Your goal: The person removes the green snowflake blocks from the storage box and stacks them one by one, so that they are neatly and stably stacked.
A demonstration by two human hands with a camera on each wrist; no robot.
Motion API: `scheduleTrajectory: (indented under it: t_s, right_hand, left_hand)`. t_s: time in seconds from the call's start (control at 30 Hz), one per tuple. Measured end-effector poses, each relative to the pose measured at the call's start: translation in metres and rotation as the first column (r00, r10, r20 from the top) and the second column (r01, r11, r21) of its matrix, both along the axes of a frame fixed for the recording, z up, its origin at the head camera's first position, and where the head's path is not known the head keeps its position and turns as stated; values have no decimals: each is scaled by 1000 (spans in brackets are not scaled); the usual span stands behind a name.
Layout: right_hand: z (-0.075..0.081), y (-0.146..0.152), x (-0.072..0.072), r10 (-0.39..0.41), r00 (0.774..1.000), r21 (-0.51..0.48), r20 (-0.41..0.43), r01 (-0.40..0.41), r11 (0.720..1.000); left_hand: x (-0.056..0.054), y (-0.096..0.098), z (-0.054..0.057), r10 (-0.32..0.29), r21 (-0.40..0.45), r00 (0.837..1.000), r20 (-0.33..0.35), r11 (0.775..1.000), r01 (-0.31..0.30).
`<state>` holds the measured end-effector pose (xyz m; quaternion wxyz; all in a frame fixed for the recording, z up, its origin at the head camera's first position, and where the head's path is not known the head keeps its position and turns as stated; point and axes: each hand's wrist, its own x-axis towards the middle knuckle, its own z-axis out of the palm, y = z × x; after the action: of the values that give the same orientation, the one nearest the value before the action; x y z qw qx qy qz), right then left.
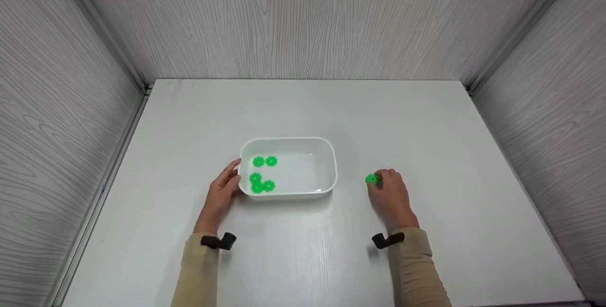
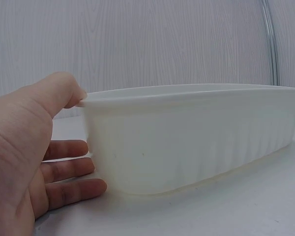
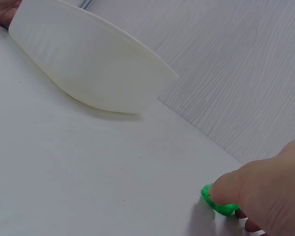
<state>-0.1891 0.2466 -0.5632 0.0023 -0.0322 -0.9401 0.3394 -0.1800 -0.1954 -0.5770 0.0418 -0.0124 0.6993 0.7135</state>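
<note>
A white rectangular tub (image 1: 303, 193) with rounded corners stands on the table. On its floor, toward the left end, lie several green flower-shaped pieces (image 1: 258, 161). My left hand (image 1: 221, 198) is at the tub's left end; in the left wrist view the thumb (image 2: 64, 92) touches the rim and the straight fingers (image 2: 71, 194) lie along the outer wall. To the right of the tub, my right hand (image 1: 390, 195) pinches another green flower-shaped piece (image 1: 371, 179) between thumb and fingers, close over the tabletop. The right wrist view shows this green piece (image 3: 219, 204) partly hidden by the thumb.
The white table (image 1: 307, 108) is bounded by a wood-grain back panel (image 1: 303, 22) and side panels at left (image 1: 61, 108) and right (image 1: 544, 108). Each wrist wears a black camera mount (image 1: 220, 241) over a tan sleeve.
</note>
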Motion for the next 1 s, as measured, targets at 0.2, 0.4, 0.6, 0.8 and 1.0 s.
scheduleTrajectory:
  t_s: [0.2, 0.4, 0.6, 0.8, 1.0]
  right_hand:
    - [0, 1, -1, 17, 1000, 23, -19, -16, 1000]
    - [-1, 2, -1, 48, 998, 61, -46, -45, 997]
    - [1, 4, 1, 61, 997, 42, -49, -59, 997]
    - [9, 2, 2, 75, 993, 63, -95, -69, 996]
    - [19, -5, 2, 86, 982, 76, -171, -74, 994]
  left_hand:
    - [5, 2, 15, -20, 14, 1000, -8, 1000, 20]
    - [10, 5, 26, -14, -4, 1000, 8, 1000, 14]
    - [9, 5, 25, -14, -11, 1000, 6, 1000, 14]
    - [2, 1, 6, 4, -5, 1000, 5, 1000, -4]
    - [1, 1, 0, 13, 8, 1000, -28, 1000, -12]
